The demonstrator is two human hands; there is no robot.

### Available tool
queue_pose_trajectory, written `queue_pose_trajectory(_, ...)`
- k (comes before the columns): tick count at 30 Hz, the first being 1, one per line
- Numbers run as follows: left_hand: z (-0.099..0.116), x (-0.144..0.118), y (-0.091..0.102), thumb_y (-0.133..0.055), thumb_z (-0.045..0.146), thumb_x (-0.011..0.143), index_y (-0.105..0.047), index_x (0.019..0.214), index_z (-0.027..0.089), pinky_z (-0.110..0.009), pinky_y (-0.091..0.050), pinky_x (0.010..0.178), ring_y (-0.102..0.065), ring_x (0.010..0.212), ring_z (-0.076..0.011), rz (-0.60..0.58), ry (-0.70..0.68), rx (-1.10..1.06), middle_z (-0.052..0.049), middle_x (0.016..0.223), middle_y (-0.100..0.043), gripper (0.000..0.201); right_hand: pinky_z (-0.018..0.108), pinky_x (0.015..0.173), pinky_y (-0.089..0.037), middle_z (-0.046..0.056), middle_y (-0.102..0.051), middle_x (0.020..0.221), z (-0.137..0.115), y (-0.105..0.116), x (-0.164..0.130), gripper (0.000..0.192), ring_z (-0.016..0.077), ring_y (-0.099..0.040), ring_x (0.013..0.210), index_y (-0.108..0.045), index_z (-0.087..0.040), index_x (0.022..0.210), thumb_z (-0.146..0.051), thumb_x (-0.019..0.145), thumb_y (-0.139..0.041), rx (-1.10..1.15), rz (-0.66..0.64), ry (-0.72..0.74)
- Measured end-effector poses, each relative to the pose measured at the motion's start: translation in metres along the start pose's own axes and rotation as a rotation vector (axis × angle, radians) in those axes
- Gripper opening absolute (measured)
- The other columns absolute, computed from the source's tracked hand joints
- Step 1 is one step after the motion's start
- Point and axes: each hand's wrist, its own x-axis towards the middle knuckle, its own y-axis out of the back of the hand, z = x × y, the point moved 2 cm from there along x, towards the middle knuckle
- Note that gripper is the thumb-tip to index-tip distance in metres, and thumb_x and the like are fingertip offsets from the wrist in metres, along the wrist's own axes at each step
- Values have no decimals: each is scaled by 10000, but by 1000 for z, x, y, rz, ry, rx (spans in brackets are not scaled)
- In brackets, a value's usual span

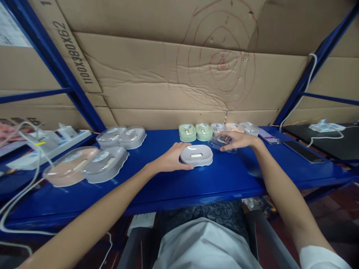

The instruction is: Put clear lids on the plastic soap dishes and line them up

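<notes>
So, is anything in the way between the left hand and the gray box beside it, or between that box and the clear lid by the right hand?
Nothing visible: the left hand already touches the gray box, and no other thing shows between it and the clear lid at the right hand.

My left hand [176,158] grips a grey box [196,155] at its left end on the blue table [224,179]; my right hand [238,140] holds a clear cover [215,144] near its far right. Through the head camera I see two green boxes [203,132] behind, near brown cardboard [140,78].
</notes>
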Motion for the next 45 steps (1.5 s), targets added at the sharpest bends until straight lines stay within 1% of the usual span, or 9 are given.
queue_pose_trajectory(5,-1,0,-1,-874,660,728,-472,1574,236,-568,-417,1151,-539,1362,-423,20,12,-27,-156,1489,-596,1028,456,1005,-605,68,-767,1339,-13,7,-1,626,307,-733,1163,-694,-293,1439,-627,910,-729,160,-30,36)
queue_pose_trajectory(8,0,0,-2,-876,673,721,-427,1604,234,-578,-406,1166,-511,1406,-438,33,25,-44,-171,1553,-551,1084,509,1076,-573,67,-748,1383,-24,-4,7,604,312,-702,1247,-668,-309,1469,-597,940,-712,313,23,130)
queue_pose_trajectory(11,-1,0,-4,-899,656,697,-374,1631,259,-583,-412,1165,-517,1412,-439,54,51,-81,-169,1578,-530,1143,532,1163,-510,71,-696,1470,-37,-24,17,630,305,-651,1346,-652,-315,1477,-540,904,-782,445,119,298)
queue_pose_trajectory(17,-6,2,-8,-936,652,652,-296,1662,259,-580,-411,1179,-523,1430,-440,88,63,-137,-183,1550,-554,1259,521,1079,-547,101,-739,1287,-58,-57,28,745,290,-691,1186,-647,-277,1482,-520,817,-880,288,263,414)
queue_pose_trajectory(21,-7,2,-9,-952,635,632,-264,1670,237,-595,-392,1199,-489,1470,-441,96,82,-170,-210,1603,-495,1307,520,1062,-542,91,-744,1264,-65,-65,30,745,293,-676,1170,-664,-299,1468,-541,800,-889,257,272,471)
queue_pose_trajectory(25,-8,2,-10,-959,627,617,-258,1674,215,-617,-381,1203,-459,1497,-452,79,127,-180,-237,1611,-481,1333,505,1072,-547,82,-724,1291,-64,-70,31,743,284,-676,1195,-658,-334,1474,-525,797,-897,288,244,474)
queue_pose_trajectory(33,-7,3,-9,-948,628,632,-323,1641,238,-604,-375,1212,-453,1505,-440,75,91,-167,-209,1655,-442,1249,523,1104,-538,77,-702,1341,-62,-73,32,715,282,-679,1217,-681,-348,1443,-506,784,-911,317,234,493)
queue_pose_trajectory(40,-8,4,-9,-949,631,631,-360,1614,228,-588,-393,1194,-483,1470,-437,73,87,-146,-205,1615,-484,1215,524,1100,-535,84,-703,1341,-64,-73,31,685,285,-677,1230,-691,-345,1430,-491,797,-907,323,232,512)
queue_pose_trajectory(45,-9,3,-9,-925,628,681,-424,1570,229,-556,-426,1157,-536,1402,-418,67,58,-130,-176,1540,-554,1096,519,1121,-525,90,-696,1356,-63,-75,31,698,281,-672,1248,-680,-330,1445,-488,803,-903,340,224,509)
